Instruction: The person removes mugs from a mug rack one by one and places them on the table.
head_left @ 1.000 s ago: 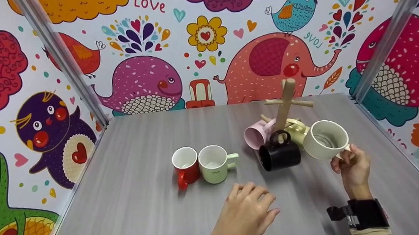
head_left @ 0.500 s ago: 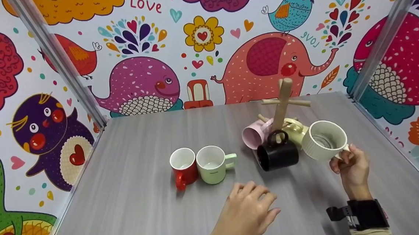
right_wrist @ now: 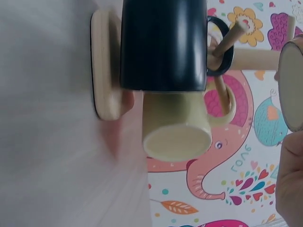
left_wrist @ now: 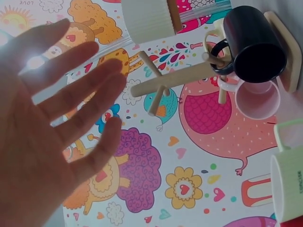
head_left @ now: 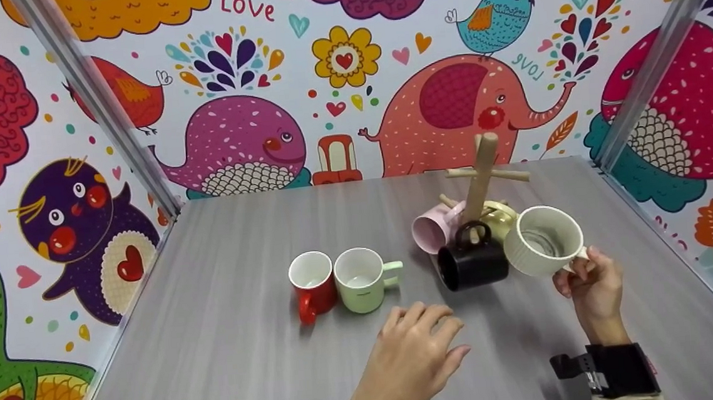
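Out at the right, my right hand (head_left: 595, 290) grips a ribbed white mug (head_left: 538, 244) by its handle, off the table and close to a wooden mug tree (head_left: 481, 185). A black mug (head_left: 475, 264), a pink mug (head_left: 432, 232) and a pale yellow mug (right_wrist: 177, 127) hang by their handles on the tree's lower pegs. My left hand (head_left: 408, 356) holds nothing, its fingers loosely spread, in front of a light green mug (head_left: 361, 287). Touching or nearly touching that one is an upright red mug (head_left: 318, 293) with its handle towards me.
The grey wood-grain table (head_left: 216, 348) carries everything. Printed cartoon walls (head_left: 351, 119) stand at the back and sides, with metal corner posts (head_left: 112, 110). The mug tree's flat wooden base (right_wrist: 102, 66) shows in the right wrist view; upper pegs (head_left: 511, 175) stick out sideways.
My right hand has shifted a little left with the white mug, towards the mug tree. The left hand has moved slightly left and up. The head view has turned a little.
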A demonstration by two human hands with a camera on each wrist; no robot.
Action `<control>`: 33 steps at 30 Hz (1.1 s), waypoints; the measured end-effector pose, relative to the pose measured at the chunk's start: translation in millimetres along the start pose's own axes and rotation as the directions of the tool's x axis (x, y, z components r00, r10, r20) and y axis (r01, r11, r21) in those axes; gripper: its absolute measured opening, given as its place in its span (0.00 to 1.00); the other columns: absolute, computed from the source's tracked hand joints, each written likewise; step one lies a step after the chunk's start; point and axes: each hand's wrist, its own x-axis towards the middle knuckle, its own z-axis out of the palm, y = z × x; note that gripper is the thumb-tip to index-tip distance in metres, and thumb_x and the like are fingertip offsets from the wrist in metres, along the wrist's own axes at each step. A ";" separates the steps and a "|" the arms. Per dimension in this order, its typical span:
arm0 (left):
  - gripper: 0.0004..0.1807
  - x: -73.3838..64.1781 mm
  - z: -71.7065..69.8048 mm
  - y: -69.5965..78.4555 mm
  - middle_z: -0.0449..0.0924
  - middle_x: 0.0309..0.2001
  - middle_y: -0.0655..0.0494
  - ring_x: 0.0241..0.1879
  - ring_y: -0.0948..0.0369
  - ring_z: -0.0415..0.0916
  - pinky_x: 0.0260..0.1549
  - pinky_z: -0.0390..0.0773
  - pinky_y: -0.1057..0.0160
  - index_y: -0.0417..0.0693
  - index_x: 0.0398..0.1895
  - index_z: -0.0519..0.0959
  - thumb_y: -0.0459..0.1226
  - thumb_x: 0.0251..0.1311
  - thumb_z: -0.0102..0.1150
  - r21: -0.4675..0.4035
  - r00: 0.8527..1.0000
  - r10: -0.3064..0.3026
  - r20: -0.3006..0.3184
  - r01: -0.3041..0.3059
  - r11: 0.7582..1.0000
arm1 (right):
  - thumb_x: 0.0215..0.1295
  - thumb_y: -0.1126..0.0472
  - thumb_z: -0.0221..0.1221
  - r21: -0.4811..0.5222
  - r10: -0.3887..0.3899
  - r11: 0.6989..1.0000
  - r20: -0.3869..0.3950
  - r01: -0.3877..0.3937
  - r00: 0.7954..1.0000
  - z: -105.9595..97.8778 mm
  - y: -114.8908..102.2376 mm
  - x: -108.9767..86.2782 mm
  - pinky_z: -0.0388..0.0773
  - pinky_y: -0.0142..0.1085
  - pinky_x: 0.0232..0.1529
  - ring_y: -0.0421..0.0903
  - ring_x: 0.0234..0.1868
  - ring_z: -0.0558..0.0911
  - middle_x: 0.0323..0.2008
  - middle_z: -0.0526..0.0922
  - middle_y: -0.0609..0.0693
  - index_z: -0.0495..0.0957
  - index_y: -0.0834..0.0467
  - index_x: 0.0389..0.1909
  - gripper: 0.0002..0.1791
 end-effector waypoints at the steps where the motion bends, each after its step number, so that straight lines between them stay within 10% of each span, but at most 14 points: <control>1: 0.13 -0.2 0.3 -1.3 0.82 0.45 0.63 0.43 0.64 0.77 0.41 0.73 0.65 0.56 0.43 0.85 0.49 0.60 0.70 -0.018 1.000 -0.008 -0.006 0.008 1.000 | 0.77 0.61 0.42 -0.001 0.004 1.000 0.011 -0.004 1.000 1.7 0.5 -0.6 0.51 0.36 0.18 0.42 0.14 0.77 0.14 0.72 0.51 0.55 0.65 0.14 0.27; 15: 0.15 2.3 13.4 -25.2 0.81 0.53 0.56 0.49 0.60 0.78 0.45 0.78 0.61 0.48 0.48 0.84 0.41 0.59 0.72 -0.268 0.991 -0.127 -0.043 0.111 0.957 | 0.78 0.63 0.40 -0.024 -0.020 0.999 0.164 0.024 0.986 19.4 10.8 -9.6 0.46 0.40 0.17 0.47 0.12 0.60 0.12 0.75 0.52 0.53 0.66 0.14 0.27; 25: 0.34 4.6 27.9 -35.7 0.77 0.59 0.52 0.54 0.57 0.76 0.57 0.75 0.57 0.43 0.65 0.75 0.41 0.55 0.74 -0.316 0.982 -0.184 -0.036 0.164 0.935 | 0.78 0.63 0.38 -0.065 0.027 0.998 0.214 -0.013 0.977 34.1 26.5 -30.9 0.47 0.39 0.16 0.44 0.12 0.62 0.12 0.74 0.49 0.52 0.65 0.15 0.26; 33: 0.46 3.5 32.2 -35.3 0.76 0.62 0.49 0.59 0.55 0.74 0.61 0.72 0.55 0.39 0.71 0.65 0.45 0.53 0.77 -0.365 0.973 -0.219 0.070 0.230 0.902 | 0.78 0.63 0.37 -0.121 0.075 0.992 0.307 -0.039 0.949 50.8 43.1 -44.3 0.46 0.42 0.14 0.46 0.12 0.63 0.12 0.62 0.56 0.51 0.65 0.16 0.24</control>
